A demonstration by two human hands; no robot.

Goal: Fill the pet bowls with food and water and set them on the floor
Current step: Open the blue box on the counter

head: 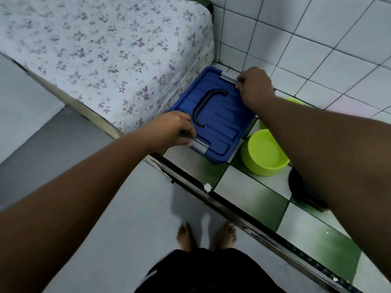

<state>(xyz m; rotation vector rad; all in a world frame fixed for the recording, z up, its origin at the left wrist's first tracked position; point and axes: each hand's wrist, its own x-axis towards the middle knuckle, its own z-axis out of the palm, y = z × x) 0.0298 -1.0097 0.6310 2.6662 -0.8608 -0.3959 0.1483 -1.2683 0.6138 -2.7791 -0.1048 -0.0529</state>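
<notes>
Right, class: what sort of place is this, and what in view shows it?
Probably a home, likely a bedroom corner: a floral-sheeted mattress, white wall tiles, and a blue-lidded storage box beside a green bowl on the checkered tile floor.

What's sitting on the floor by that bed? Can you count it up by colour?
Blue: 1, the lidded box
Lime green: 2, the near bowl and the far bowl, half hidden by the right arm
Black: 1, an unclear thing beneath that arm
Total: 4
</notes>
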